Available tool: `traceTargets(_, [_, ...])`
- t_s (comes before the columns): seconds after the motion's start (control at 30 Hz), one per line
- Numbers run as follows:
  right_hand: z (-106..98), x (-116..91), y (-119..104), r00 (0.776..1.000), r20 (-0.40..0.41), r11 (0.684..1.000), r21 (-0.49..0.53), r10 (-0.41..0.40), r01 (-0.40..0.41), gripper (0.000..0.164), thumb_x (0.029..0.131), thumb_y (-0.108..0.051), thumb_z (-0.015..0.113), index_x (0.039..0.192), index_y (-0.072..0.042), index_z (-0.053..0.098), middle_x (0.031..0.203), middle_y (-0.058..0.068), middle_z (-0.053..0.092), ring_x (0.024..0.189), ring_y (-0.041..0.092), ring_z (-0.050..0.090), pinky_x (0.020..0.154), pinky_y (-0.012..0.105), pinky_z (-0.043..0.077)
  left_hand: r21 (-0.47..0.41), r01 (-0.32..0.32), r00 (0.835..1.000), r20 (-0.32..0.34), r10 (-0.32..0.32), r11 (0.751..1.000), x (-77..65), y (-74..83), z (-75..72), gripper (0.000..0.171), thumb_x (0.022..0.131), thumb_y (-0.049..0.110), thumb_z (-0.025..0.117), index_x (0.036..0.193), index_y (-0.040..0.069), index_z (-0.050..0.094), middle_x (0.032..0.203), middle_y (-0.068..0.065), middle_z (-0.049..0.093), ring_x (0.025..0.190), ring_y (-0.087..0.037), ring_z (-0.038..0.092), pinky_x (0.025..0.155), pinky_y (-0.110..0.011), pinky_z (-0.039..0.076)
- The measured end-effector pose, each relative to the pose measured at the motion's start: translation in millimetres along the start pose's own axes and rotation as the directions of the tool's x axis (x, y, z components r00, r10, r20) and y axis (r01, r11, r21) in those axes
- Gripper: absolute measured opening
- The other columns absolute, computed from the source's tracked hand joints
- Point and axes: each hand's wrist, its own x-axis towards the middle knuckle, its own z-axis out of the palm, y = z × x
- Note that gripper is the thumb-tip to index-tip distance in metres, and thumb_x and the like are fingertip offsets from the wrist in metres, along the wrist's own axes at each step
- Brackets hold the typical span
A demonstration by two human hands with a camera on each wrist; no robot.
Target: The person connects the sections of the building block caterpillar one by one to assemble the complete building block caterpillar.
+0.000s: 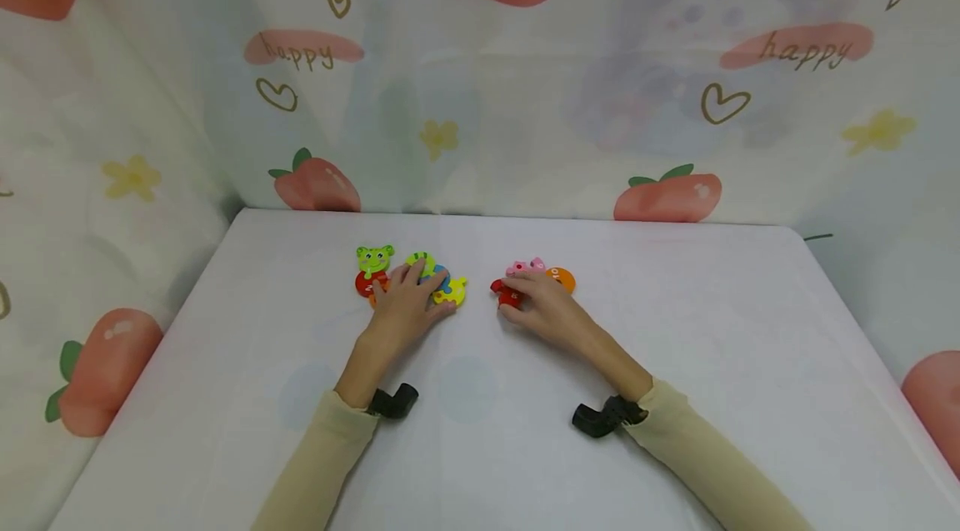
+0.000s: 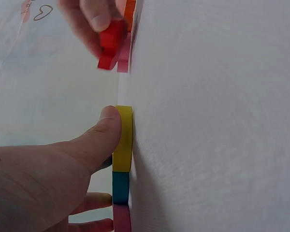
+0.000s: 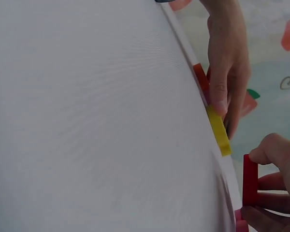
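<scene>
From here, the right hand (image 1: pixel 551 310) pinches the red piece (image 3: pixel 250 180), raised right of the yellow piece (image 1: pixel 452 293), which the left hand's (image 1: pixel 405 306) spread fingers touch. Seemingly a positioning step; it calls for careful turning and level lowering.

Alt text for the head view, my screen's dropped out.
The right hand pinches a red piece near a pink piece and an orange piece; on the white table, the left hand touches a colourful cluster with a green animal-faced piece and a yellow piece.
</scene>
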Motion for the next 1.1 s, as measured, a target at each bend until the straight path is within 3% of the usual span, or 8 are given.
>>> traceTargets(0.27, [16,39,-23,0.995,0.025,0.992,-0.071,-0.1,0.101,0.043,0.09,-0.021,0.065,0.129,-0.005,0.062,0.131,0.013,0.062,0.123,0.031,0.055,0.104,0.042,0.049,-0.01,-0.001,1.0,0.007,0.001,1.0,-0.8,0.1,0.1,0.064,0.089,0.053,0.061,0.145,0.029,0.046,0.157,-0.013,0.032,0.143,-0.037,0.028,0.107,-0.077,0.021])
traceTargets(0.4, [23,49,-30,0.994,0.062,0.988,-0.119,-0.092,0.099,0.042,0.09,-0.02,0.065,0.13,-0.008,0.062,0.132,0.013,0.061,0.123,0.031,0.054,0.105,0.04,0.048,-0.017,-0.004,1.0,-0.003,0.004,1.0,-1.1,0.6,-0.6,0.063,0.089,0.053,0.061,0.145,0.028,0.046,0.157,-0.014,0.032,0.143,-0.037,0.028,0.106,-0.077,0.021])
traceTargets(0.63, [27,53,-32,0.997,0.063,0.989,-0.132,-0.054,0.062,0.041,0.09,-0.019,0.066,0.13,-0.009,0.063,0.133,0.012,0.061,0.124,0.03,0.053,0.105,0.04,0.048,-0.006,-0.005,1.0,-0.006,0.005,1.0,-0.3,-0.4,-0.2,0.063,0.089,0.053,0.061,0.145,0.028,0.046,0.157,-0.014,0.032,0.143,-0.038,0.028,0.107,-0.077,0.022])
traceTargets(0.9, [27,52,-28,0.994,0.072,0.99,-0.11,-0.086,0.093,0.04,0.09,-0.014,0.065,0.13,-0.007,0.062,0.138,0.015,0.057,0.132,0.032,0.049,0.111,0.043,0.042,-0.005,-0.01,1.0,-0.004,0.01,1.0,0.8,-1.0,-0.3,0.063,0.089,0.053,0.061,0.145,0.029,0.046,0.156,-0.013,0.033,0.143,-0.037,0.029,0.106,-0.077,0.022])
traceTargets(1.1, [20,51,-29,0.994,0.092,0.992,-0.107,-0.062,0.072,0.045,0.093,-0.013,0.06,0.137,-0.008,0.055,0.149,0.014,0.046,0.141,0.032,0.038,0.115,0.046,0.036,0.004,-0.009,1.0,-0.011,0.009,1.0,1.0,-1.0,0.6,0.063,0.088,0.053,0.062,0.144,0.029,0.047,0.156,-0.013,0.035,0.143,-0.037,0.03,0.105,-0.076,0.025])
